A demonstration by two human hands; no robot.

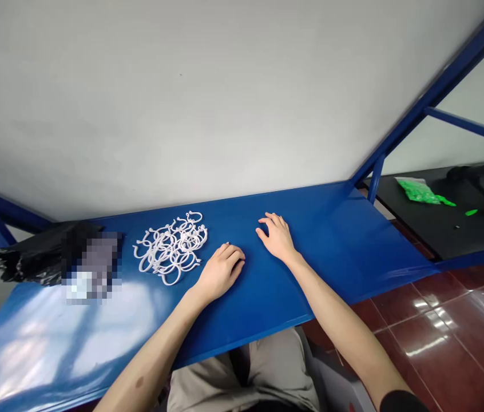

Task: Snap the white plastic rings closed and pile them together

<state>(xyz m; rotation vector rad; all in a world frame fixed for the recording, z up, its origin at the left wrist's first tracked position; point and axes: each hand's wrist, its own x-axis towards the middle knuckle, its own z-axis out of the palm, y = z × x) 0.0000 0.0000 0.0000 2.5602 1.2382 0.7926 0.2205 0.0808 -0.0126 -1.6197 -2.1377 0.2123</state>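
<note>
My left hand rests palm down on the blue table, just right of a loose pile of white open rings with small knobbed ends. Its fingers are relaxed and slightly bent, with the thumb apart from them, and nothing shows in it. Farther right, my right hand lies on the tabletop with fingers and thumb spread, holding nothing. Neither hand touches the rings. Many of the rings overlap, so some are partly hidden.
Black plastic bags lie at the table's left end, beside a pixelated patch. Blue frame bars rise at the right. Beyond them, a black table holds a bag of green pieces and a black strap-like item. A pale wall stands behind.
</note>
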